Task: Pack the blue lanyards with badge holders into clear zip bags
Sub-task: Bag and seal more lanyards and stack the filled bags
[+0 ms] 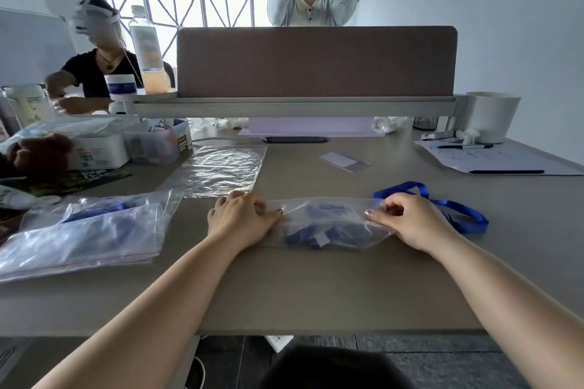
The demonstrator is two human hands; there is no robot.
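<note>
A clear zip bag [328,218] lies flat in front of me with a blue lanyard and its badge holder inside. My left hand [241,218] pinches the bag's left end. My right hand [407,218] pinches its right end. Behind my right hand a loose blue lanyard [464,210] lies on the table. An empty clear bag [221,167] lies farther back, left of centre. A badge holder [344,161] lies alone toward the back. At the left, filled clear bags [85,234] holding blue lanyards lie in a pile.
A felt divider [316,61] closes the table's far side, a white cup [493,115] at its right end. Papers and pens [493,161] lie at the back right. Boxes [126,145] and clutter fill the back left. Two other people sit beyond.
</note>
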